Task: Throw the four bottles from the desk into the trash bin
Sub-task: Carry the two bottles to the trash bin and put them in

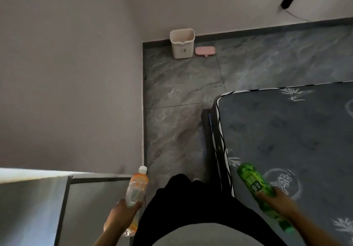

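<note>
Bottles first: we judge them light, thin and crushable, best held mid-body. Our right grip [275, 198] pinches green bottles [252, 180] at five o'clock; our left grip [124, 213] clasps orange-labelled clear bottles [136, 186] at seven. Trash bin [182, 43] stands at twelve. Labels unreadable.

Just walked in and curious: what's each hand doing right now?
Left hand: closed around a clear bottle with an orange label.
Right hand: closed around a green bottle.
</note>
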Motion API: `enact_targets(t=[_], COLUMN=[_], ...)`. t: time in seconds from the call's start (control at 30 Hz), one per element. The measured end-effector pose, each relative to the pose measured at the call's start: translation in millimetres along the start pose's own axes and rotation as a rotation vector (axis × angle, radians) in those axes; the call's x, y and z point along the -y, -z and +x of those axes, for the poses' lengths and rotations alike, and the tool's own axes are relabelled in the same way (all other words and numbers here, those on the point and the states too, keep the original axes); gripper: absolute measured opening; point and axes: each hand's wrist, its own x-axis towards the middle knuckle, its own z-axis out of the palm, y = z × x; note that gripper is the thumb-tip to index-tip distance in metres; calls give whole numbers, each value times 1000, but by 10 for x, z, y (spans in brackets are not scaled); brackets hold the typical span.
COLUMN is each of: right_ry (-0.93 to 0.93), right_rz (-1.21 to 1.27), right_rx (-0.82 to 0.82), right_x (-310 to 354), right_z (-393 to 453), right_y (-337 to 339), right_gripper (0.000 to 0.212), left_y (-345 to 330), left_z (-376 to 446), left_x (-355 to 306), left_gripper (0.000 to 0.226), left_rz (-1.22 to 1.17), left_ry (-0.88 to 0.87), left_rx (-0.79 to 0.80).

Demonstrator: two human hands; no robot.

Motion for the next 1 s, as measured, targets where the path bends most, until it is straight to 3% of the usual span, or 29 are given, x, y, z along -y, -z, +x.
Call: enact_targets(t=[0.1,0.3,0.43,0.67,0.77,1.0], right_ry=[17,14,-67,-195,-219,-124], right_rz=[42,2,20,98,124,102], right_rx=[11,63,1,-85,-73,-87], right_x=[582,1444,1765,2220,2500,3520], right_z=[211,662,909,1123,1391,2135], right_y=[152,297,354,616,790,1365], right_gripper=[58,56,55,40,45,49], left_y=[165,588,996,1652,1793,1991], left_z=[159,645,1065,1681,1960,2347], left_x=[-159,-737,-1328,-2568,-3088,-3743], left_gripper=[63,85,70,62,60,68], left_rz=[-50,-80,-36,85,105,69], left_ry=[42,37,21,-67,-94,2], left_rx=[22,94,58,-23,-23,56])
